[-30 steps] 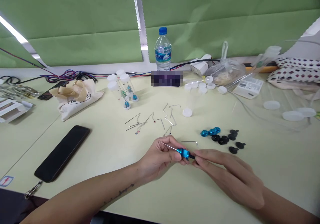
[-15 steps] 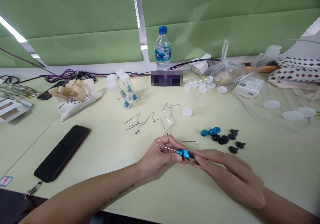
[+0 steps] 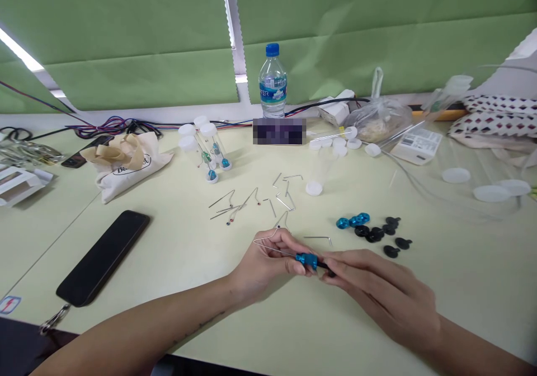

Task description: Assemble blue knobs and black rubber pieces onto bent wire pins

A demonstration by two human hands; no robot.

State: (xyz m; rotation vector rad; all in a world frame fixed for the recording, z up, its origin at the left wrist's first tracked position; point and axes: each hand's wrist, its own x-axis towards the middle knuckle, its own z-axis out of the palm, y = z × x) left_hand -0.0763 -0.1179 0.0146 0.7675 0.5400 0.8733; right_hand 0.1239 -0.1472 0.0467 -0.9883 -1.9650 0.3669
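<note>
My left hand (image 3: 266,261) pinches a shiny blue metal fitting (image 3: 307,261) between thumb and fingers. A thin bent wire (image 3: 271,247) runs from the fitting's left end over that hand. At the fitting's right end, my right hand (image 3: 377,286) is closed with its fingertips on a black part (image 3: 327,268), mostly covered by the fingers. Just beyond the hands lies an L-shaped hex key (image 3: 319,238). Further right are loose blue fittings (image 3: 353,221) and several black knobs (image 3: 373,233). Bent wires with small coloured ends (image 3: 235,211) and more hex keys (image 3: 285,200) lie behind my left hand.
Clear tubes with white caps (image 3: 205,146) stand at the back, holding blue parts. A water bottle (image 3: 272,85), plastic bag (image 3: 384,121) and white caps (image 3: 339,145) line the rear. On the left are a phone (image 3: 103,258) and a cloth pouch (image 3: 130,166).
The blue fitting has turned slightly in my fingers, and the wire has swung a little. My right hand has shifted slightly, and more of the black part shows.
</note>
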